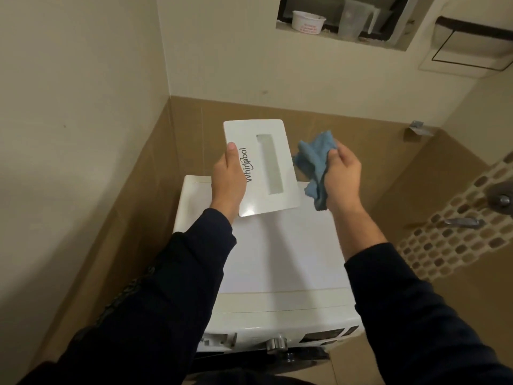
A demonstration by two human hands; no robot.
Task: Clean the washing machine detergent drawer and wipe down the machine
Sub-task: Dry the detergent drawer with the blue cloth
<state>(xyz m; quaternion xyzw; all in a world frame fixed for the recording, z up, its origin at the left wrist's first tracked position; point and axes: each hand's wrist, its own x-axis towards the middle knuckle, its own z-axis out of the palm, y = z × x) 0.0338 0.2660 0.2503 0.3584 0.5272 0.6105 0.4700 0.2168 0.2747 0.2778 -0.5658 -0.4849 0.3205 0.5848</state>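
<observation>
My left hand (229,180) grips the white detergent drawer (263,168) by its left edge and holds it up above the washing machine (277,259), front panel facing me with its brand lettering and recessed handle showing. Beside the drawer, my right hand (342,176) holds a bunched blue cloth (315,162), a small gap between cloth and panel. The drawer's body behind the panel is hidden. At the machine's front left, the open drawer slot (219,340) shows.
The machine stands in a corner with brown tiled walls left and behind. A dial (276,343) and display sit on its front panel. Taps (460,222) stick out from a mosaic wall at right. A wall niche above holds a white tub (306,22) and plastic containers.
</observation>
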